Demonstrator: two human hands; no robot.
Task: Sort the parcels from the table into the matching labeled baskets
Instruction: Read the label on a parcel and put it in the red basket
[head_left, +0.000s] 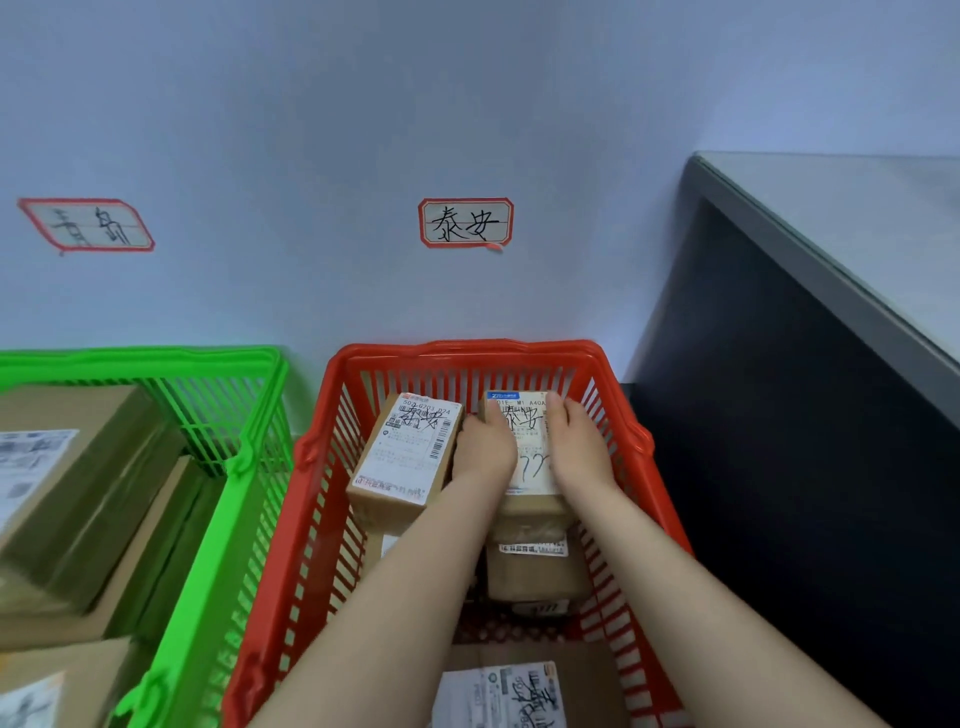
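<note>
Both my hands reach down into the red basket. My left hand and my right hand press on either side of a small cardboard parcel with a white handwritten label. That parcel rests on top of another brown box. Just left of it lies a second labelled parcel, touching my left hand. A further labelled parcel lies at the basket's near end. On the wall above the red basket hangs a red-framed handwritten label.
A green basket stands to the left, holding several larger cardboard boxes. Another red-framed label is on the wall above it. A grey-topped table with a dark side panel rises at the right.
</note>
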